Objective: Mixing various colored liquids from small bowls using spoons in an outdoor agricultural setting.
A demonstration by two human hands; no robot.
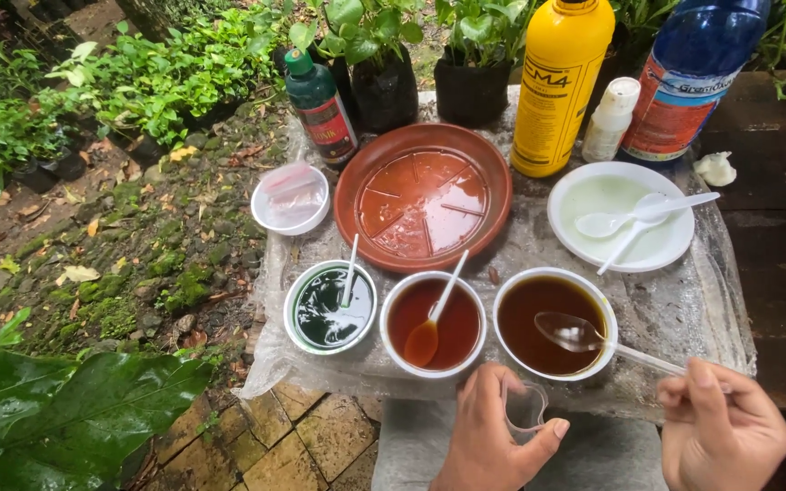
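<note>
My left hand [493, 436] holds a small clear plastic cup [525, 407] just below the row of bowls. My right hand [720, 427] grips the handle of a clear plastic spoon [575, 333] whose bowl rests over the brown liquid in a white bowl [552, 320]. To its left stands a white bowl of reddish liquid [433, 323] with a spoon in it, and further left a bowl of dark green liquid [329, 306] with a white stick. Behind them sits a terracotta saucer [422, 195] holding a film of liquid.
A white plate [620, 216] with pale green liquid and two plastic spoons lies at the right. A small clear container [290, 198], a green bottle [320, 105], a yellow bottle [561, 82], a small white bottle [611, 118] and a blue bottle [693, 73] stand behind. Potted plants surround the plastic-covered table [684, 309].
</note>
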